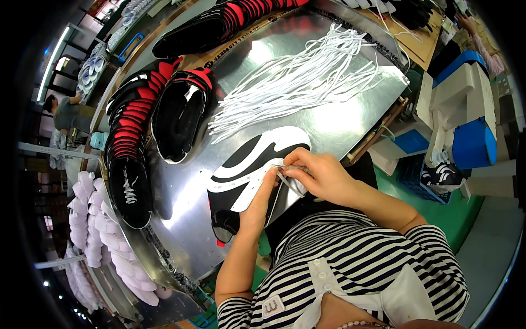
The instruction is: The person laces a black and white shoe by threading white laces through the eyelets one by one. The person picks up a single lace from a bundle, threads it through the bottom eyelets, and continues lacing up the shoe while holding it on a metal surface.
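one shoe upper [241, 162], clasped by the left hand [259, 204]; right hand [324, 174] pinches a lace [292, 187].

A: Any lane from your end?
B: I read bare metal tabletop [181, 227] left of the held black-and-white upper [244, 156]; a second gap right, between right hand [323, 175] and loose white laces [296, 82].
A: Blocked?
B: Left: red-and-black stack [131, 131], then one lone upper [178, 123]. Far: the laces, spread wide, overlapping each other. Near: striped-shirt torso [350, 247].

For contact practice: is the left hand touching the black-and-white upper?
Touching: the head view shows the left hand pinching the upper, thumb on its white strip.
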A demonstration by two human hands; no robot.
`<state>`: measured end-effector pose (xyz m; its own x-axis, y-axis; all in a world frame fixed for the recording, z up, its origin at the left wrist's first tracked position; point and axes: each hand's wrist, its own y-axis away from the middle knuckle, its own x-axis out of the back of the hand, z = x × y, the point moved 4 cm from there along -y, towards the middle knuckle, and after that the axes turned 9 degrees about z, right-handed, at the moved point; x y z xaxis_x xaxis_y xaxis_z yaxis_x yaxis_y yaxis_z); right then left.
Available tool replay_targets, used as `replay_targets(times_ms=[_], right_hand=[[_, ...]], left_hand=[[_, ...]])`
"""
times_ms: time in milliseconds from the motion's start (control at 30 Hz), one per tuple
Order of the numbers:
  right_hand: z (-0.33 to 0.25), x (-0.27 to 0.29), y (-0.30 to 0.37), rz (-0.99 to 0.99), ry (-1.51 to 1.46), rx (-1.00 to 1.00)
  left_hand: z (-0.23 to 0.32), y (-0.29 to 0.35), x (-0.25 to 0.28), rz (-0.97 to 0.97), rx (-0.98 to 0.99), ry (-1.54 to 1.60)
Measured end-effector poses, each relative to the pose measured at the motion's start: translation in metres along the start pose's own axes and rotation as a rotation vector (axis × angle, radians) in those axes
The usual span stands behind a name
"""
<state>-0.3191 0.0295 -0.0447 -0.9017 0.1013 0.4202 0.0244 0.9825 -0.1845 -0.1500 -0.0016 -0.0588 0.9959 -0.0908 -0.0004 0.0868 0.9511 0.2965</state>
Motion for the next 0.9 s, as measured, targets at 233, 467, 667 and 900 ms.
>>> replay_targets(times_ms=[233,467,667,900], right_hand=[[-0.001,0.001,-0.004,-0.008,-0.101,-0.074],[0.0,0.001,-0.004,-0.021,-0.053,-0.068],[-0.005,0.0,-0.008,-0.114,0.087,0.009],[-0.013,-0.029,-0.007,-0.237,0.363,0.147]], left_hand=[[0.002,-0.001,0.003,-0.007,-0.011,-0.003],[0.007,0.005,-0.001,-0.011,-0.089,-0.09],[0.013,0.021,-0.005,-0.022,-0.899,-0.704],[0.01,0.038,-0.008,-0.124,-1.046,-1.089]])
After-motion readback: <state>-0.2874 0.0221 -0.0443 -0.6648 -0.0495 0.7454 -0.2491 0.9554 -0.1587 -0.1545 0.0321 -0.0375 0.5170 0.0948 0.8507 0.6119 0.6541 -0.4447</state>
